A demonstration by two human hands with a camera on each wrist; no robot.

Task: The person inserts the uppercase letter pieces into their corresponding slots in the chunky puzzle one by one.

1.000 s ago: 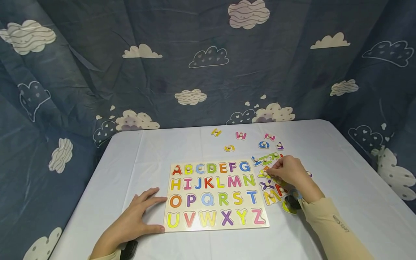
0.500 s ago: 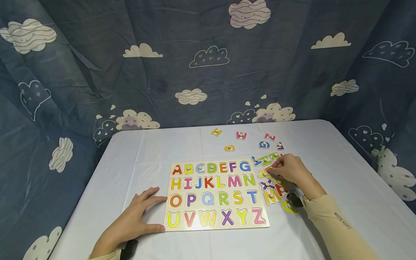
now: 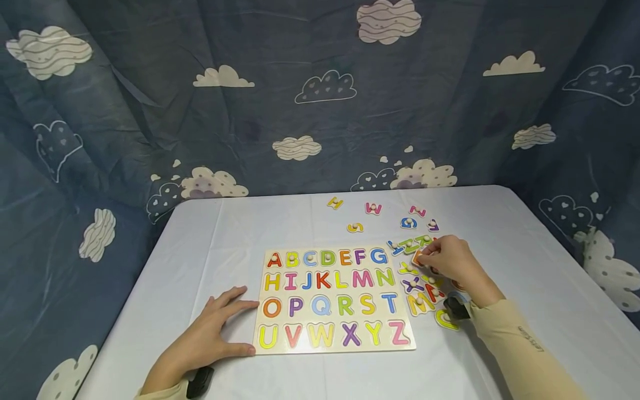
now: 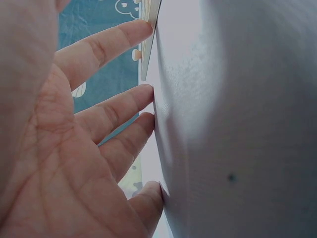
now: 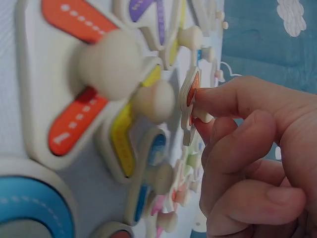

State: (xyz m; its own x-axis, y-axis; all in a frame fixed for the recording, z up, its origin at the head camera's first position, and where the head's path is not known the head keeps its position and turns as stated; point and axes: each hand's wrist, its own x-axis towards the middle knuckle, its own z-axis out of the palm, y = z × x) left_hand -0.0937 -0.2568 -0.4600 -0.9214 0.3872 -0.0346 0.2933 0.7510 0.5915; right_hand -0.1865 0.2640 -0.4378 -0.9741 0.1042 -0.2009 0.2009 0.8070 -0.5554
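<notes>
A wooden alphabet puzzle board [image 3: 308, 306] lies on the table, with knobbed pieces in its A, B, C and D places. My left hand [image 3: 200, 339] has its fingers spread, the index finger and thumb touching the board's left edge. In the left wrist view its other fingertips rest on the cloth. Right of the board, my right hand [image 3: 452, 261] pinches the knob of an orange letter piece [image 5: 191, 94] between thumb and index finger. That piece is tilted, standing out from the pieces around it; the hand covers part of it, so I cannot tell which letter it is.
Loose knobbed letters crowd the board's right side, among them a yellow M [image 3: 420, 304], a purple X [image 3: 412, 285] and a red A [image 3: 434, 293]. Farther back lie a yellow H [image 3: 335, 203] and a blue G [image 3: 408, 223]. A cloud-print curtain [image 3: 320, 122] hangs behind the table.
My right hand has drawn the orange piece up from the pile, and the piece now shows tilted at the fingertips. The left hand keeps its place at the board.
</notes>
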